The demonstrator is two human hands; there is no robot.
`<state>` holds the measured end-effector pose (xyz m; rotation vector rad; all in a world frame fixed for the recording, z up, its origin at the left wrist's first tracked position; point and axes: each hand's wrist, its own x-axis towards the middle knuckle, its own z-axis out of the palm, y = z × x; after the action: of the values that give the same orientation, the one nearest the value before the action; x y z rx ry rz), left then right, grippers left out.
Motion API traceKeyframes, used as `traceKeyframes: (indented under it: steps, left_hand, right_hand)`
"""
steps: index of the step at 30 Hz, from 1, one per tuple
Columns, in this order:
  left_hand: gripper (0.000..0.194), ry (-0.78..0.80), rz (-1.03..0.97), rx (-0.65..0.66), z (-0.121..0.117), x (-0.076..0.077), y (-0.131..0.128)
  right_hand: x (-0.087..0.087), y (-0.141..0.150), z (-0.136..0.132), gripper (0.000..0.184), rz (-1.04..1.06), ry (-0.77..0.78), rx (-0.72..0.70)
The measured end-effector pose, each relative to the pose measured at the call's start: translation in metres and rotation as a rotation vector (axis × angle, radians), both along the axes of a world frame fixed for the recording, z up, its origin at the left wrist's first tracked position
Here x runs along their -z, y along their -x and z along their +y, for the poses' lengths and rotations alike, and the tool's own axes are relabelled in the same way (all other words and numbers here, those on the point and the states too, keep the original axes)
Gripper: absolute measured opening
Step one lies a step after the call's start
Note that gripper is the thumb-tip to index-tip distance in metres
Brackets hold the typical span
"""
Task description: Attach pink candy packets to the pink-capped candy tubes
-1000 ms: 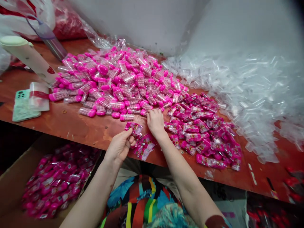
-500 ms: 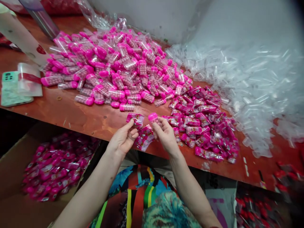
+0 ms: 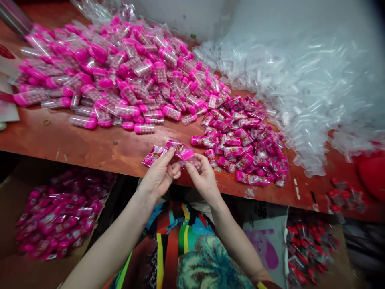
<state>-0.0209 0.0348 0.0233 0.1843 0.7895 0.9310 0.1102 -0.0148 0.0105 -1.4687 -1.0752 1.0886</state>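
Note:
Between the thumb and fingers of my left hand (image 3: pixel 162 173) is a printed pink wrapper (image 3: pixel 175 145). My right hand (image 3: pixel 205 176) pinches a clear candy tube with a pink cap (image 3: pixel 188 154), small round candies showing inside it. The cap end points left and meets the wrapper's right end; whether it has gone inside is hard to tell. Another printed wrapper (image 3: pixel 152 156) lies on the table just left of my left fingers. Beyond my hands spreads a big heap of pink-capped candy tubes (image 3: pixel 132 80). Wrapped tubes (image 3: pixel 240 144) are piled to the right of my right hand.
Clear plastic tubes (image 3: pixel 300 88) form a large heap at the back right, against the wall. Below the table's front edge, a cardboard box (image 3: pixel 12 241) at left holds wrapped tubes. Red-capped pieces (image 3: pixel 309 249) fill another box at lower right.
My hands have come together, bringing the capped tube left against the wrapper. The view has shifted right and down, so the phone at the left has mostly left the picture.

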Motion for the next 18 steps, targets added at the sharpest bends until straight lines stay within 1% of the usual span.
traceKeyframes:
  steps: [3, 5, 7, 10, 11, 12, 13, 15, 17, 18]
  left_hand:
    - [0.024, -0.073, 0.047, 0.094, -0.004, 0.001, -0.004]
    - [0.024, -0.09, 0.061, 0.126, -0.004, 0.0, -0.006]
    - [0.024, -0.089, 0.056, 0.142, -0.005, -0.001, -0.01]
    - [0.028, -0.085, 0.047, 0.196, -0.005, -0.002, -0.015]
    - [0.029, -0.088, 0.05, 0.215, -0.005, -0.002, -0.016]
    - [0.03, -0.09, 0.056, 0.231, -0.006, -0.002, -0.017]
    - [0.03, -0.089, 0.064, 0.242, -0.007, -0.001, -0.018]
    - [0.032, -0.08, 0.08, 0.253, -0.009, 0.001, -0.02]
    - [0.033, -0.076, 0.088, 0.264, -0.013, 0.002, -0.022]
    - [0.033, -0.081, 0.091, 0.272, -0.015, 0.003, -0.023]
  right_hand:
    - [0.002, -0.005, -0.005, 0.03, -0.007, 0.004, -0.03]
    - [0.002, -0.007, -0.008, 0.031, 0.013, 0.014, -0.055]
    - [0.002, -0.007, -0.01, 0.031, 0.114, 0.055, -0.076]
    - [0.003, -0.004, -0.013, 0.031, 0.354, 0.17, -0.133]
    - [0.004, -0.002, -0.014, 0.031, 0.389, 0.174, -0.131]
    - [0.005, -0.002, -0.015, 0.031, 0.374, 0.151, -0.111]
    - [0.006, -0.001, -0.016, 0.033, 0.312, 0.107, -0.072]
    - [0.009, -0.002, -0.017, 0.042, 0.118, 0.014, 0.008]
    - [0.01, -0.004, -0.018, 0.051, -0.044, -0.015, 0.026]
    - [0.009, -0.005, -0.017, 0.053, -0.079, -0.014, 0.025]
